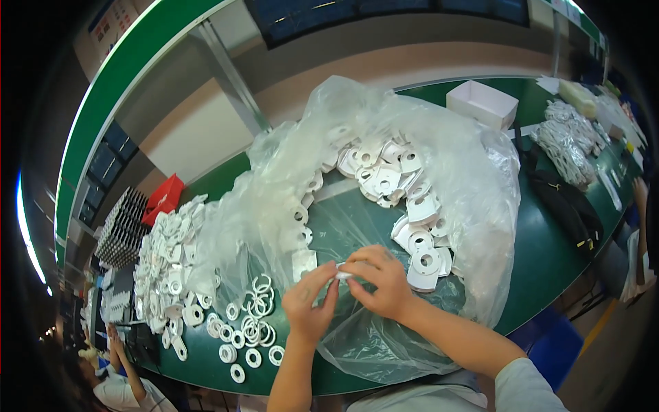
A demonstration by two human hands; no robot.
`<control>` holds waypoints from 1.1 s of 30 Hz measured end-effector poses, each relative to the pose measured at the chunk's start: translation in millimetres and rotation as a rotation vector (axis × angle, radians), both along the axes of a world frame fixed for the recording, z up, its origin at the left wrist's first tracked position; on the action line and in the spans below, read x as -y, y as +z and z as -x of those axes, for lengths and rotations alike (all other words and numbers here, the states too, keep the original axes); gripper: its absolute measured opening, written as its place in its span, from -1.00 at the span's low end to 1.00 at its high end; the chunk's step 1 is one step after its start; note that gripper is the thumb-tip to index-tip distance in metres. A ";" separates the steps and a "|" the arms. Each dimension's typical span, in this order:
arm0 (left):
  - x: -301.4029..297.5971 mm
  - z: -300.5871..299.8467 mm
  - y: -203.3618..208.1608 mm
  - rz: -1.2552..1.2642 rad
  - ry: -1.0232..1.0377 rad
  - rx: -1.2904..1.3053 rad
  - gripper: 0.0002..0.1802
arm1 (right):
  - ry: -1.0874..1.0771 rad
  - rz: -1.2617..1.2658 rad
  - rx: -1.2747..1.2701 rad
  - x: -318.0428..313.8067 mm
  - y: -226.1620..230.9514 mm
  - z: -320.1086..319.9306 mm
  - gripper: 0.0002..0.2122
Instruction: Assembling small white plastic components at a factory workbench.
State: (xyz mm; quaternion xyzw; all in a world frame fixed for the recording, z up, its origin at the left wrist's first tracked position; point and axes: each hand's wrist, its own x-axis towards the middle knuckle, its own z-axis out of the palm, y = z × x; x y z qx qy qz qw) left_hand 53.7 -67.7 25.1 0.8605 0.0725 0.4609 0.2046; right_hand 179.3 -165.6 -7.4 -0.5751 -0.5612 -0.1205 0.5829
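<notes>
My left hand point(310, 303) and my right hand point(379, 283) meet above the near part of the table. Between their fingertips they pinch a small white plastic piece point(342, 275), mostly covered by the fingers, so its full shape is hidden. Just beyond the hands lies a large clear plastic bag point(274, 199), spread open. Inside it are many white plastic parts with round holes point(386, 180), some heaped close to my right hand. Left of my left hand, loose white rings point(253, 357) and thin open rings point(259, 305) lie on the green tabletop point(542, 275).
A pile of white parts point(165, 261) spreads along the left, beside a red bin point(163, 199) and stacked dark trays point(120, 230). An empty white box point(482, 104) stands at the back right, near bundled white cables point(566, 141) and a black bag point(564, 206). Other people sit at both sides.
</notes>
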 end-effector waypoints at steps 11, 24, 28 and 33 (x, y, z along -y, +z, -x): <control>9.3 3.6 7.0 -0.170 -0.056 0.096 -0.70 | 0.022 -0.127 0.159 7.4 12.7 -5.8 -0.67; -6.1 -8.6 -29.5 1.145 -0.322 -0.147 -0.68 | 0.502 0.204 -1.041 -3.3 -15.8 -8.5 -0.78; -4.1 -11.7 -39.0 1.142 -0.286 -0.153 -0.66 | 0.516 0.246 -0.978 -4.4 -19.4 -7.3 -0.71; -9.9 -3.3 -39.2 1.155 -0.309 -0.141 -0.71 | 0.471 0.296 -0.851 -8.5 -18.0 -1.7 -0.67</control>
